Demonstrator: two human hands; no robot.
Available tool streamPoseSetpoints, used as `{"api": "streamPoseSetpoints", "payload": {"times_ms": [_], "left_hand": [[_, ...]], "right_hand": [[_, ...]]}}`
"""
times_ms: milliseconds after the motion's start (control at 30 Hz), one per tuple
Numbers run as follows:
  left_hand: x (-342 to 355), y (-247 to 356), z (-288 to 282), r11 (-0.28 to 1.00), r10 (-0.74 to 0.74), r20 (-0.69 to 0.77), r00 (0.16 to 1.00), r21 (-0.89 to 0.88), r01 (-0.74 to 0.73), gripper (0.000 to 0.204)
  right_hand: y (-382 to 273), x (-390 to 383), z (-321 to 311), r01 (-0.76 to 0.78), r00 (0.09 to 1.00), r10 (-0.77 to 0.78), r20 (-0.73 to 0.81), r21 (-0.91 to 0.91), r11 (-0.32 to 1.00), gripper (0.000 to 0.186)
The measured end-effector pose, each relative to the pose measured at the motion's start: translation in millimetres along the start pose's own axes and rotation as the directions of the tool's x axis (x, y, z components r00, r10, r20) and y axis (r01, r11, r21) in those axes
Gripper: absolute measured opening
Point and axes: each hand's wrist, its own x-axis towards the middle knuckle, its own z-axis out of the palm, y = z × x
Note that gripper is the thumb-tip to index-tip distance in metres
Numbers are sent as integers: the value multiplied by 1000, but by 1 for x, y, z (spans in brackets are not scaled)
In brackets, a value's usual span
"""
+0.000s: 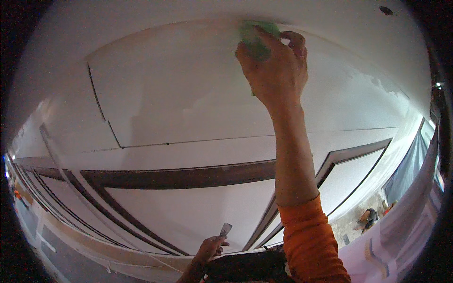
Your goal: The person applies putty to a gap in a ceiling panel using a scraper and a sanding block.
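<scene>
My right hand [278, 70] is raised high at the upper middle, its forearm in an orange sleeve [309, 236]. Its fingers are closed around a soft-looking green pad [257, 45], pressed against the top of the white wall [188, 85] close to the ceiling. The pad's edges are blurred, and my palm hides part of it. Low in the middle, my left hand [211, 249] grips a small putty knife [226, 230] with its blade pointing up, held apart from the wall.
Dark-brown trim strips [188, 177] frame white panels below the wall's upper part. A thin dark line [96, 94] runs down the wall at left. Plastic sheeting [408, 165] hangs at right. A dark object [247, 266] sits at the lower middle. The ceiling has a dark hole [386, 10].
</scene>
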Motion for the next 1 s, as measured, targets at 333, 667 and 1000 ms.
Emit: {"api": "streamPoseSetpoints", "payload": {"times_ms": [333, 667, 1000], "left_hand": [[-1, -7, 1, 999, -7, 12, 1000, -31, 7, 37], [-6, -15, -3, 994, 64, -32, 997, -90, -67, 39], [-6, -14, -4, 991, 27, -88, 996, -126, -38, 41]], "right_hand": [[-54, -24, -11, 109, 993, -114, -4, 342, 933, 44], [-89, -30, 62, 178, 944, -49, -328, 377, 909, 49], [-91, -32, 84, 134, 909, 18, -416, 331, 934, 53]]}}
